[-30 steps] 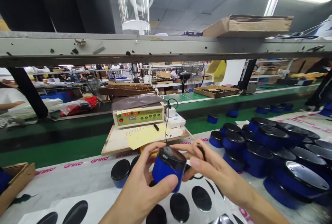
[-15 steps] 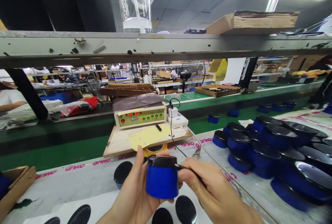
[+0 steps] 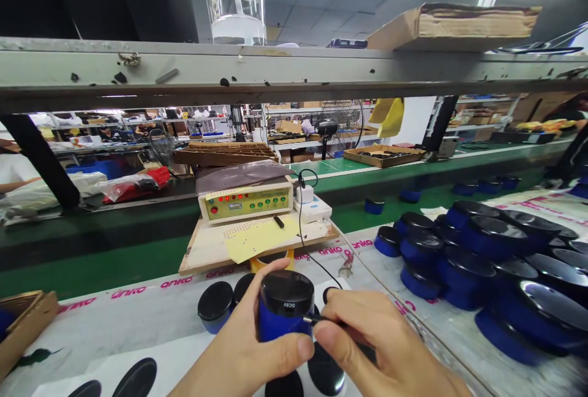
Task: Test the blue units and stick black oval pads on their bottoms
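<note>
- Head view, from where I stand: left hand (image 3: 250, 343) curls part-open around a blue case with a black top (image 3: 283, 314), thumb across the near side, fingers around the far side. Firm hold, by the look of it.
- Right hand (image 3: 381, 336): nearly closed, thumb and forefinger pinching a dark plug with a metal tip (image 3: 307, 319).
- Changed in the last half second: case is turned and tipped, so its DC5V mark (image 3: 289, 305) faces the wearer and more of the top shows. Tip now sits just beside the mark, at the case's right side.
- Meaning, my read: plug and marked side are lined up. Can't tell if the tip is seated or only touching.
- Black cable (image 3: 327, 272) runs beyond the right hand, probably the plug's lead.
- Beyond the left hand: similar black-topped unit (image 3: 215, 304). Right of the right hand: big pile of blue units (image 3: 463, 268).
- Below the hands: black discs (image 3: 327, 369).
- Beyond both: control box (image 3: 248, 201), red lights on.
</note>
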`<control>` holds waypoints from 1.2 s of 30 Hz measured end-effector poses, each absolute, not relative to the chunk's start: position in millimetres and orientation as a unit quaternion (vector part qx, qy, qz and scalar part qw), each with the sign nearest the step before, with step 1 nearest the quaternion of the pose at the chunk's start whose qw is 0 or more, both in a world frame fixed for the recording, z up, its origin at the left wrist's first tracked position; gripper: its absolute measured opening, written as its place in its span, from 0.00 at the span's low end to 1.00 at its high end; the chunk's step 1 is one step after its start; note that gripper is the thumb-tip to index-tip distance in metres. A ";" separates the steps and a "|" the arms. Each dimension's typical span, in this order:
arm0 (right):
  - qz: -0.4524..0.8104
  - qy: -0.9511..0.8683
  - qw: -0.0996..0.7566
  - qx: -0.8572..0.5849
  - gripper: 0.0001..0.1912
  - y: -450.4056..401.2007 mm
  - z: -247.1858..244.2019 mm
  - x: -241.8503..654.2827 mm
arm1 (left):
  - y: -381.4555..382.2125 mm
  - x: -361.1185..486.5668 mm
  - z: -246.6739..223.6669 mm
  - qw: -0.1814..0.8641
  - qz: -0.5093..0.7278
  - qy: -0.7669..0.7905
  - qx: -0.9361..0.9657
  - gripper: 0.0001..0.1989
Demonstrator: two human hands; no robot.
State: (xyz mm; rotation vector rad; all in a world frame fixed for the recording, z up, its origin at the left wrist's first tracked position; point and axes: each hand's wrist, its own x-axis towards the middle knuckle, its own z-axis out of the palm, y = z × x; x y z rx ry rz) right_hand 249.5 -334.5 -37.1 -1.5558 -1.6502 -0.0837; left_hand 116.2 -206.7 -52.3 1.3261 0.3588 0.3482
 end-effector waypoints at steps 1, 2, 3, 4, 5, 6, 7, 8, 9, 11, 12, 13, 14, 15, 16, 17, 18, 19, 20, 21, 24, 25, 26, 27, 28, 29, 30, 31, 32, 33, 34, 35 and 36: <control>-0.042 -0.669 0.413 -0.616 0.17 -333.9 -37.7 248.6 | -207.9 117.4 -51.8 0.745 0.170 0.173 0.621 0.42; -0.050 -0.677 0.406 -0.612 0.17 -333.2 -38.4 247.8 | -209.5 118.8 -51.3 0.724 0.185 0.185 0.638 0.42; -0.057 -0.681 0.398 -0.612 0.17 -332.6 -39.3 246.9 | -211.2 120.2 -50.7 0.697 0.204 0.198 0.658 0.42; -0.066 -0.680 0.391 -0.617 0.17 -332.2 -40.4 246.0 | -212.8 121.6 -50.0 0.668 0.222 0.209 0.679 0.42; -0.077 -0.674 0.384 -0.626 0.17 -331.9 -41.7 245.0 | -214.1 122.8 -49.3 0.638 0.239 0.219 0.699 0.41; -0.094 -0.667 0.377 -0.636 0.17 -331.9 -43.3 243.9 | -215.1 123.7 -48.7 0.609 0.252 0.229 0.717 0.39; -0.116 -0.655 0.370 -0.648 0.17 -332.0 -45.1 242.8 | -215.7 124.2 -48.2 0.580 0.262 0.241 0.732 0.36; -0.143 -0.644 0.362 -0.659 0.17 -332.4 -47.0 241.6 | -215.9 124.2 -48.2 0.554 0.270 0.254 0.746 0.35; -0.172 -0.637 0.353 -0.664 0.17 -333.0 -49.1 240.4 | -215.9 123.9 -48.6 0.527 0.278 0.268 0.757 0.34; -0.228 -0.636 0.335 -0.656 0.17 -334.2 -53.1 238.2 | -215.6 122.1 -51.1 0.477 0.296 0.282 0.778 0.33; -0.248 -0.641 0.330 -0.647 0.17 -334.6 -55.0 237.4 | -215.6 121.0 -53.0 0.452 0.307 0.280 0.790 0.33; -0.260 -0.646 0.329 -0.638 0.17 -334.7 -56.7 236.7 | -215.8 119.9 -55.4 0.425 0.320 0.275 0.801 0.32; -0.264 -0.649 0.331 -0.632 0.16 -334.4 -58.3 236.3 | -216.1 118.8 -57.8 0.397 0.334 0.266 0.813 0.32; -0.262 -0.650 0.335 -0.629 0.16 -333.7 -59.8 236.2 | -216.4 117.8 -60.3 0.367 0.347 0.256 0.824 0.31; -0.257 -0.648 0.343 -0.630 0.16 -332.7 -61.3 236.4 | -216.5 117.0 -62.6 0.338 0.358 0.245 0.835 0.31; -0.251 -0.643 0.354 -0.631 0.16 -331.5 -62.9 237.0 | -216.4 116.3 -64.7 0.310 0.366 0.234 0.846 0.31; -0.243 -0.640 0.366 -0.630 0.15 -330.0 -64.6 238.1 | -215.8 115.6 -66.3 0.284 0.371 0.221 0.856 0.30; -0.233 -0.637 0.381 -0.628 0.15 -328.3 -66.3 239.7 | -214.7 115.1 -67.6 0.259 0.376 0.205 0.866 0.30; -0.217 -0.635 0.397 -0.625 0.14 -326.4 -68.3 241.8 | -213.1 114.6 -68.5 0.234 0.383 0.187 0.874 0.30; -0.188 -0.636 0.413 -0.624 0.13 -324.3 -70.5 244.3 | -211.1 114.2 -69.1 0.207 0.391 0.166 0.881 0.29; -0.069 -0.654 0.453 -0.602 0.07 -316.2 -79.2 253.4 | -204.7 114.1 -69.2 0.098 0.435 0.098 0.890 0.29; -0.045 -0.661 0.463 -0.589 0.08 -313.3 -82.9 256.2 | -203.3 114.4 -68.6 0.060 0.451 0.074 0.887 0.27; -0.034 -0.668 0.468 -0.577 0.08 -310.4 -87.1 258.7 | -202.3 114.8 -67.5 0.025 0.465 0.051 0.883 0.25; -0.039 -0.675 0.471 -0.567 0.08 -307.9 -91.3 260.7 | -201.8 115.3 -66.0 -0.005 0.476 0.027 0.879 0.24; -0.053 -0.680 0.472 -0.559 0.08 -305.7 -95.4 262.3 | -201.6 115.8 -63.8 -0.030 0.483 0.002 0.875 0.22; -0.067 -0.685 0.468 -0.555 0.07 -304.1 -99.2 263.4 | -201.5 116.2 -61.0 -0.055 0.483 -0.024 0.874 0.21; -0.078 -0.689 0.464 -0.552 0.07 -303.1 -102.4 264.2 | -201.2 116.6 -57.8 -0.081 0.474 -0.047 0.875 0.20; -0.086 -0.693 0.460 -0.549 0.07 -302.5 -104.9 264.7 | -200.8 116.9 -54.4 -0.107 0.459 -0.066 0.879 0.19; -0.092 -0.695 0.457 -0.548 0.07 -302.4 -106.5 265.0 | -200.1 117.1 -51.2 -0.129 0.442 -0.082 0.884 0.18; -0.095 -0.696 0.454 -0.549 0.07 -302.6 -107.4 265.2 | -199.2 117.2 -48.5 -0.147 0.427 -0.090 0.888 0.17; -0.093 -0.697 0.449 -0.552 0.07 -303.0 -107.4 265.4 | -198.3 117.1 -46.7 -0.160 0.416 -0.092 0.890 0.17; -0.089 -0.697 0.446 -0.554 0.08 -303.5 -106.9 265.6 | -197.4 116.7 -46.1 -0.164 0.409 -0.091 0.893 0.17; -0.087 -0.698 0.446 -0.554 0.08 -303.9 -105.8 265.7 | -196.7 116.1 -46.6 -0.158 0.410 -0.085 0.894 0.16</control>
